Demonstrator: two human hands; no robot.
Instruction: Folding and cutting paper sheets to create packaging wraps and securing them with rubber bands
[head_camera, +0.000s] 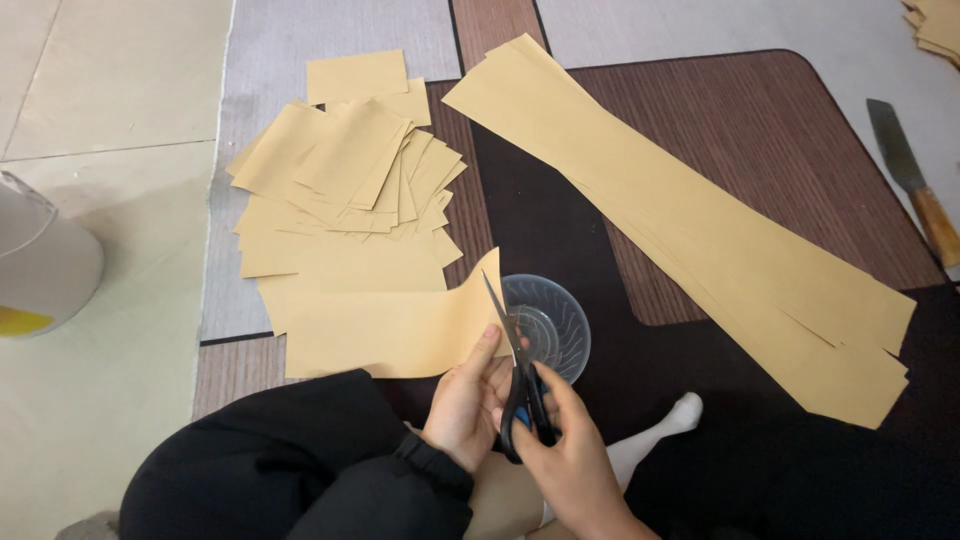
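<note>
a clear plastic bowl, a wooden-handled knife — both on the mat.

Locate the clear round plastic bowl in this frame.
In the head view, the clear round plastic bowl sits low-centre on the dark floor mat, right beside the black-handled scissors, between the cut tan paper pile and the long tan strips.

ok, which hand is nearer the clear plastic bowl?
Right. The right hand works the black scissors just below the clear plastic bowl, at its near rim. The left hand pinches the tan paper strip further to the left.
</note>
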